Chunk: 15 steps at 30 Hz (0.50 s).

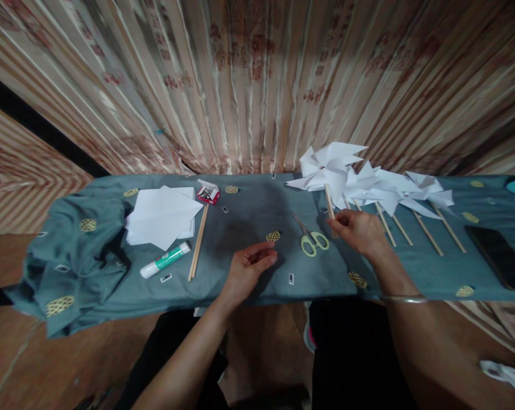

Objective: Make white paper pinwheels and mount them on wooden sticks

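Between thumb and fingers, my right hand (360, 229) grips the stick of a white paper pinwheel (330, 165), whose head is up at the back edge beside the others. My left hand (251, 267) hovers over the middle of the cloth, fingers apart and holding nothing. Scissors (310, 238) with pale green handles lie between my two hands, blades pointing away to the left. Several finished pinwheels (394, 191) lie in an overlapping row to the right of the held one, their sticks toward me.
On the left are white paper sheets (159, 216), a glue stick (165, 260), wooden sticks (198, 242) and a small red box (208, 192) with its lid up. A dark phone (498, 256) lies at the right. Grey-green cloth (248, 213) covers the narrow table; a curtain (257, 85) hangs behind.
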Tool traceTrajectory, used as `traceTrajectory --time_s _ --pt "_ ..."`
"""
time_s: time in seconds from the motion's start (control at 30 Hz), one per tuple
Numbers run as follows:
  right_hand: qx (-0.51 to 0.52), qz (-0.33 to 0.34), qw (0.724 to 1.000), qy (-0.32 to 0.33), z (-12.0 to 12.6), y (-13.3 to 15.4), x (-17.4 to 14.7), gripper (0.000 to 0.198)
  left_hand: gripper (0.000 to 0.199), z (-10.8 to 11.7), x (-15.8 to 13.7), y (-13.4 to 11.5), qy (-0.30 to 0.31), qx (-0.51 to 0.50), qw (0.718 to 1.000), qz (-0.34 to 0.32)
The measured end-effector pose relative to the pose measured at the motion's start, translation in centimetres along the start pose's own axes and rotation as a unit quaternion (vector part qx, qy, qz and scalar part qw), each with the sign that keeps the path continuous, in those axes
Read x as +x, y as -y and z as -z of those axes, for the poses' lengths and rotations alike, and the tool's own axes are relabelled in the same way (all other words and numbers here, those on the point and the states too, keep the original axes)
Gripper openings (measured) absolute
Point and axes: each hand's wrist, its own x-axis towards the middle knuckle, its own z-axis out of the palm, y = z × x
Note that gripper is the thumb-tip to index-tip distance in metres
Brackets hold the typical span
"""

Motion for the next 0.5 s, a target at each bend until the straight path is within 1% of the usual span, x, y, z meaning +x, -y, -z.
traceTrajectory --time_s 0.13,0.2,0.37,0.5 --pt "0.005 -0.034 0.999 0.007 0.6 -0.9 0.1 0.028 0.041 0.0 0.0 0.0 0.003 0.004 1.0 0.001" --pt "-0.003 -0.046 0.999 0.028 0.5 -1.5 0.3 0.029 0.041 0.0 -0.1 0.1 0.004 0.009 1.0 -0.001" --pt "-0.044 -0.059 0.991 0.108 -0.3 -2.6 1.0 0.031 0.042 0.2 0.0 0.2 0.014 0.026 1.0 -0.01" --pt "-0.069 -0.062 0.988 0.122 -0.9 -2.8 1.3 0.029 0.042 0.3 0.1 0.5 0.018 0.035 0.999 -0.015"
